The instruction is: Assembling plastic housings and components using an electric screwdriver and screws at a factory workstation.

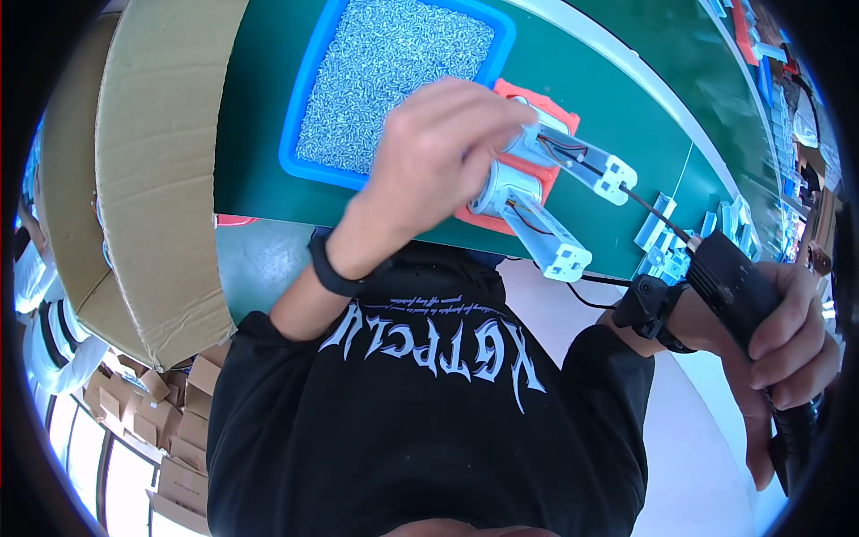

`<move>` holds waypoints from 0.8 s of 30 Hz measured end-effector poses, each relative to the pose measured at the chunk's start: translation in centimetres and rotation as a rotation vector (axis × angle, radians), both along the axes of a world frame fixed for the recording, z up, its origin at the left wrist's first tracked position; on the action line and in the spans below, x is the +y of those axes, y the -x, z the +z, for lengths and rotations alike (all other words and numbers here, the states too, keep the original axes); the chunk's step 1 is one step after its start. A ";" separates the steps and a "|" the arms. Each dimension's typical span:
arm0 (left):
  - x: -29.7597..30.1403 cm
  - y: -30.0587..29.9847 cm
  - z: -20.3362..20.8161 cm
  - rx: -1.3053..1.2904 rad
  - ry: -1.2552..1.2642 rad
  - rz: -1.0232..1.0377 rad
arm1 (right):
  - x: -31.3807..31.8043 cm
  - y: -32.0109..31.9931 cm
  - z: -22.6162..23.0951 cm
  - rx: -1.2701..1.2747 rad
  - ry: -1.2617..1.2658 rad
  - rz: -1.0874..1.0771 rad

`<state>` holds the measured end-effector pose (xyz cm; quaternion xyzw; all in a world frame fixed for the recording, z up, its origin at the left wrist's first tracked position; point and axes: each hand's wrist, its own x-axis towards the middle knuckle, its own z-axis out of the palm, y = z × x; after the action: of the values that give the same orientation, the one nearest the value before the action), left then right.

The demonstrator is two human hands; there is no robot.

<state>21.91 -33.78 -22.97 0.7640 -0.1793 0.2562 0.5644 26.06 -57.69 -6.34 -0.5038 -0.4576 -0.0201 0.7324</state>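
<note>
My right hand [792, 345] is wrapped round a black electric screwdriver [723, 279]. Its long thin bit runs up and left to the end of the upper of two white lamp-like housings [616, 182], which has thin wires inside. Below that housing lies a second white one [562, 253], also with wires showing. Both rest with their round ends on a red foam block [564, 115]. My left hand [438, 152], slightly blurred, has its fingers pinched at the round end of the upper housing. Whatever may be between its fingertips is hidden.
A blue tray [292, 148] full of small silvery screws stands on the green table [255, 107], left of the housings. A large cardboard box [170, 179] rises at the left. Several white parts [662, 259] lie near the screwdriver. Cardboard boxes [183, 483] are piled at lower left.
</note>
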 end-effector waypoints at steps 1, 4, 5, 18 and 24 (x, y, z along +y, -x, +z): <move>0.9 0.1 0.4 0.180 -0.189 0.010 | 0.1 0.0 -0.2 -0.016 0.053 0.007; 2.4 1.3 0.0 0.411 -0.448 0.014 | 0.4 -0.8 0.1 -0.047 0.192 0.103; 2.5 1.7 -0.3 0.463 -0.515 0.001 | 0.4 -1.0 0.1 -0.063 0.262 0.150; 3.8 1.1 -1.1 0.469 -0.486 0.009 | 1.2 -1.4 -0.5 -0.170 0.269 0.198; 4.0 0.6 -1.3 0.431 -0.397 0.038 | 1.6 -1.3 -0.4 -0.086 0.310 0.212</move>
<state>21.34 -29.79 -24.29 0.8994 -0.0875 0.0584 0.4242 27.38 -56.13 -6.72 -0.5584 -0.5364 0.1064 0.6238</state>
